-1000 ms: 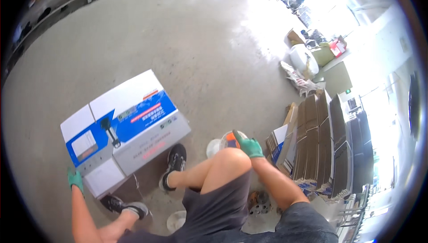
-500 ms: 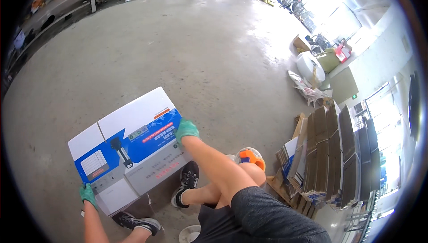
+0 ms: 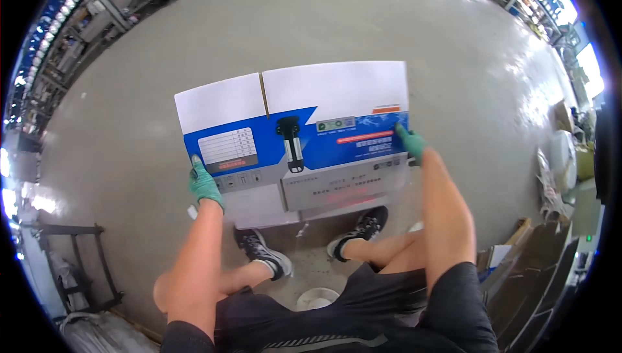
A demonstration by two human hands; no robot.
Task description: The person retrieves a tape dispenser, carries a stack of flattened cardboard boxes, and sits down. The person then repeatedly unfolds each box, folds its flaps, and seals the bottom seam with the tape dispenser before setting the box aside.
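A flattened cardboard carton [image 3: 337,87] is held up in front of my legs, its printed face toward me. It is white along the far edge, blue across the middle and grey nearer me, with a picture of a black and silver pump-like device. My left hand [image 3: 206,183], in a green glove, grips the carton's left edge, thumb on the printed face. On the opposite edge, my right hand [image 3: 411,142], also green-gloved, has its thumb over the blue band. The other fingers of both hands are partly hidden by the sheet or the angle.
A stack of flattened cartons [image 3: 518,294] stands at the lower right. Beyond it lies a white roll [image 3: 560,158] among wrappings. Shelving [image 3: 103,19] lines the far left, and a dark metal frame [image 3: 78,230] stands at the near left. Between my legs is a round white lid-like object [image 3: 317,298].
The carton has swung from the lower left to straight ahead of me and is now nearly level, with both hands still on its edges. My view has turned rightward stack toward the rim.
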